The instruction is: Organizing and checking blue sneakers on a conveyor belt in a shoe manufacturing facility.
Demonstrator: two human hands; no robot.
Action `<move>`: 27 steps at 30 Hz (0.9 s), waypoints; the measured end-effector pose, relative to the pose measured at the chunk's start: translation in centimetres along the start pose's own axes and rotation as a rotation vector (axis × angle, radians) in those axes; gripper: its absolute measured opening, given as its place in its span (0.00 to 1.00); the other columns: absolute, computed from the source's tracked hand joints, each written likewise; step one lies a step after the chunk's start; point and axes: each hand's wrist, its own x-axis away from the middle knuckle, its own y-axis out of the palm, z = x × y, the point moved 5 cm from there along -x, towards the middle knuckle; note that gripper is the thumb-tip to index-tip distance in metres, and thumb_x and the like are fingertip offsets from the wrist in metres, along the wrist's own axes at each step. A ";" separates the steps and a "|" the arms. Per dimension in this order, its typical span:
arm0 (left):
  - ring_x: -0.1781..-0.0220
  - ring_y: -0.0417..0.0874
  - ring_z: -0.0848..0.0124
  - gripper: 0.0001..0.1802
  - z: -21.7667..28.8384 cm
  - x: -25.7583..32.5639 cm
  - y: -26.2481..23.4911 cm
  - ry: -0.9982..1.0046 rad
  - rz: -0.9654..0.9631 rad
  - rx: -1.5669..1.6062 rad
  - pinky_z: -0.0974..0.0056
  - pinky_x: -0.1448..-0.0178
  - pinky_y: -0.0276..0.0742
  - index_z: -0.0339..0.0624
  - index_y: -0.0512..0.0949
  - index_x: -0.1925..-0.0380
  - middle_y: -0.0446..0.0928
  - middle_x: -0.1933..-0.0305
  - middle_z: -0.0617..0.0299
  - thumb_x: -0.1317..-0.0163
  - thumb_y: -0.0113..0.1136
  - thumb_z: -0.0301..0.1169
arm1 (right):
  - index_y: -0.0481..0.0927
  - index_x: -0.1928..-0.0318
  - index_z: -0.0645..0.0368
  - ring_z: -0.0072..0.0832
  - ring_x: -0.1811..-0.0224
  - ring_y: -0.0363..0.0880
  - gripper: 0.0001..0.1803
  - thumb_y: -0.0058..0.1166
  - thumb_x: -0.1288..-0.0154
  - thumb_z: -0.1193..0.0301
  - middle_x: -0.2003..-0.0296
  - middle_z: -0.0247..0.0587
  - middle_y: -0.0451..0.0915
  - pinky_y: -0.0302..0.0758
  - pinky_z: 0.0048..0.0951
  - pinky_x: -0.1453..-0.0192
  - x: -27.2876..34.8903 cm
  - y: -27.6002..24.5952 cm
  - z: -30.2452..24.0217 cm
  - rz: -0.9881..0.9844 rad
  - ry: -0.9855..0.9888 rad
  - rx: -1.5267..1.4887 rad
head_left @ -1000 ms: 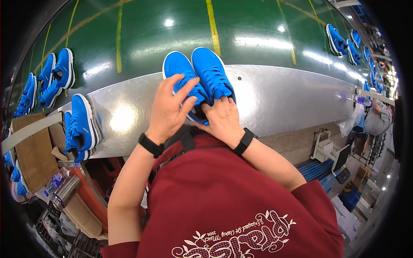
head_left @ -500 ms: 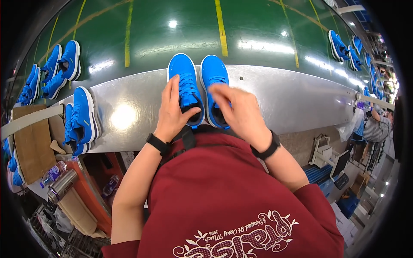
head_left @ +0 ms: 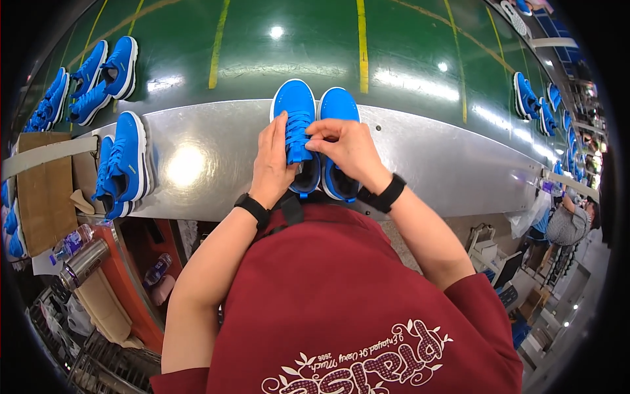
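Note:
Two blue sneakers with white soles stand side by side in front of me, toes pointing away, on a metal ledge point(head_left: 223, 148). My left hand point(head_left: 270, 164) grips the left side of the left sneaker point(head_left: 293, 98), fingers along its lacing and thumb near the tongue. Over that same shoe's blue laces point(head_left: 298, 126), my right hand point(head_left: 346, 150) is closed in a pinch at their right edge. Its fingertips hide the exact bit of lace they hold. The right sneaker point(head_left: 338, 102) lies partly beneath my right hand, its middle covered.
Beyond the ledge runs a green conveyor belt point(head_left: 289, 49) with yellow lines, carrying more blue sneakers point(head_left: 105, 79) at left and right. Another pair point(head_left: 125, 164) sits on the ledge's left end. A cardboard box point(head_left: 46, 197), bottles and a metal flask point(head_left: 84, 262) are lower left.
My right hand has moved left from above the right sneaker to the left sneaker's laces, where it now pinches. My left hand stays on the left sneaker. The whole view has shifted slightly.

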 end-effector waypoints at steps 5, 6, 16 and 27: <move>0.37 0.65 0.48 0.49 0.3 -0.3 0.0 0.000 -0.037 -0.015 0.54 0.37 0.69 0.40 0.55 0.33 0.63 0.37 0.48 0.60 0.63 0.15 | 0.71 0.47 0.62 0.20 0.67 0.82 0.24 0.61 0.45 0.80 0.72 0.41 0.84 0.74 0.21 0.59 -3.1 -0.8 0.7 -0.354 0.098 -0.030; 0.37 0.65 0.48 0.49 0.3 -0.3 -0.1 -0.003 -0.038 -0.016 0.54 0.37 0.69 0.40 0.55 0.33 0.63 0.37 0.48 0.60 0.63 0.15 | 0.73 0.49 0.64 0.25 0.67 0.83 0.23 0.62 0.47 0.79 0.71 0.43 0.84 0.76 0.24 0.59 -3.2 -1.0 1.1 -0.367 0.135 -0.187; 0.37 0.66 0.49 0.43 1.4 -0.4 -0.4 0.066 -0.034 -0.004 0.53 0.35 0.67 0.51 0.66 0.38 0.64 0.37 0.49 0.61 0.60 0.15 | 0.79 0.53 0.61 0.21 0.66 0.82 0.13 0.55 0.36 0.71 0.72 0.38 0.84 0.75 0.24 0.60 1.0 -5.1 -1.5 0.020 0.007 0.006; 0.29 0.58 0.50 0.40 1.5 0.4 -0.3 0.000 0.174 -0.134 0.56 0.29 0.57 0.37 0.59 0.36 0.58 0.33 0.45 0.52 0.61 0.17 | 0.70 0.42 0.48 0.44 0.58 0.77 0.29 0.59 0.47 0.73 0.63 0.46 0.77 0.76 0.41 0.55 9.8 -0.9 -0.1 -0.075 -0.223 0.377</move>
